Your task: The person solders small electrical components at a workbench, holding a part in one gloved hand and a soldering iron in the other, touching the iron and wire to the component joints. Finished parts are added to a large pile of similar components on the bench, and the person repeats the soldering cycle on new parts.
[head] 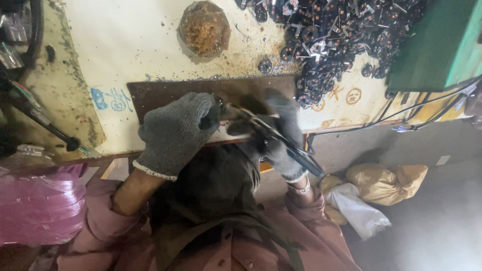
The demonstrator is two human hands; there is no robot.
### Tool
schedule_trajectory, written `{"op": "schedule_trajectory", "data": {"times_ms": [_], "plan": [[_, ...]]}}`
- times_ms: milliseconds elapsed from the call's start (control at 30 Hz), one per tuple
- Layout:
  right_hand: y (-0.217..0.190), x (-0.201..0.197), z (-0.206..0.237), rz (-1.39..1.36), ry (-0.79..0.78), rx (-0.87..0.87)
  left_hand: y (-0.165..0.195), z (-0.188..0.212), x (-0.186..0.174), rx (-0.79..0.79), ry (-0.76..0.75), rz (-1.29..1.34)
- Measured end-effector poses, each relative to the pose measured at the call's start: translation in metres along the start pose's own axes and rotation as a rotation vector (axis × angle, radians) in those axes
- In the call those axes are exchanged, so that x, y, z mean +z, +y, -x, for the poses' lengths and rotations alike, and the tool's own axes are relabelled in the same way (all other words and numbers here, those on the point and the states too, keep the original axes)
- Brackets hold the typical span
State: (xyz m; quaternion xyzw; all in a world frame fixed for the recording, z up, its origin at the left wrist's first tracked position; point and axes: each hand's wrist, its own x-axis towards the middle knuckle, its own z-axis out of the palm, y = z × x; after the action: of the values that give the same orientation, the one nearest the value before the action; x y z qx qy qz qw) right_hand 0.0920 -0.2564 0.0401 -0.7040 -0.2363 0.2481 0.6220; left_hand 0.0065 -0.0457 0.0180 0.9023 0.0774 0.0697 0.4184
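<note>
L hand [175,133]: gloved, fist closed on small part, hidden
R hand [273,133]: gloved, gripping pliers [281,140]
Bench: brown plate [165,93], pile of dark parts [341,35] behind

Both hands in grey knit work gloves: left hand [175,131], right hand [279,135]. Coarse ribbed knit, left glove's cuff edged with a whitish trim. Right glove is darker and grimier, with a pale trim at the wrist. Sleeves are dusty-pink shirt fabric, left one pushed up the forearm, right one reaching the wrist. Dark brown-olive apron or vest over the pink shirt, small buttons showing at the bottom.
</note>
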Motion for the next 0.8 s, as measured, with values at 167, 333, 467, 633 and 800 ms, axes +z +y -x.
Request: {"op": "schedule_trajectory", "data": {"times_ms": [167, 333, 467, 633, 800], "plan": [[0.023, 0.004, 0.017, 0.038, 0.104, 0.209, 0.002, -0.004, -0.003, -0.035, -0.014, 0.002], [0.031, 0.030, 0.027, 0.370, 0.127, -0.040, 0.003, -0.003, 0.003, -0.051, -0.022, -0.022], [0.025, 0.055, 0.034, 0.515, 0.162, -0.214, 0.003, 0.004, 0.008, -0.095, -0.040, -0.059], [0.041, 0.046, 0.055, 0.240, 0.226, 0.135, 0.004, 0.003, 0.006, 0.026, 0.026, 0.008], [0.076, 0.022, 0.074, -0.043, 0.163, 0.298, 0.016, 0.006, -0.012, -0.084, -0.042, 0.103]]}}
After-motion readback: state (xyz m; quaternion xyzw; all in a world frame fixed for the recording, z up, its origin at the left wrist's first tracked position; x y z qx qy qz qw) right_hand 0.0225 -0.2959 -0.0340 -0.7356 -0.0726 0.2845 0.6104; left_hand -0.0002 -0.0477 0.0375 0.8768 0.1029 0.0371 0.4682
